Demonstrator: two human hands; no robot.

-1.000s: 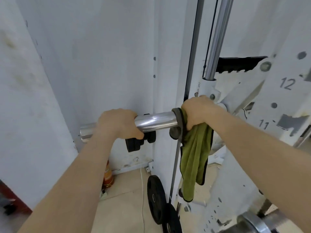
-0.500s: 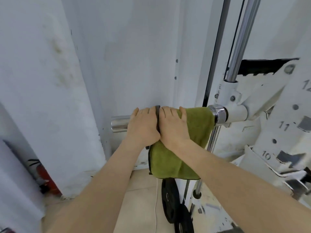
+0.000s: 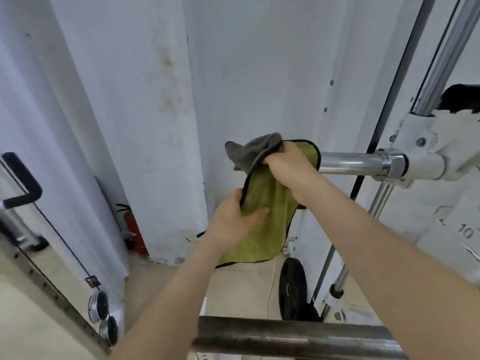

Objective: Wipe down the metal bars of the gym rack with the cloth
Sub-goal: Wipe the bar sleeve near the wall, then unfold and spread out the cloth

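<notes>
The cloth (image 3: 267,237), green with a grey reverse, hangs over the free left end of the chrome bar (image 3: 348,161), its lower half dangling toward the floor (image 3: 241,289). The right hand (image 3: 288,165) has its fingers curled round the bunched top of the cloth at the bar's tip. The left hand (image 3: 233,222) pinches the hanging left edge, thumb on the green face, the other fingers hidden behind.

This looks like the bar-end stage of the wipe, with the cloth being gathered for a fresh hold. The next move is probably to wrap it round the bar and draw it right toward the collar (image 3: 392,165), which will stop the stroke.

The wall (image 3: 259,74) stands close behind the tip and leaves little room. A guide rod (image 3: 446,48) rises at far right, and a dark bar (image 3: 298,339) crosses near, under the forearms. A weight plate (image 3: 292,289) and a fire extinguisher (image 3: 132,229) stand on the floor.
</notes>
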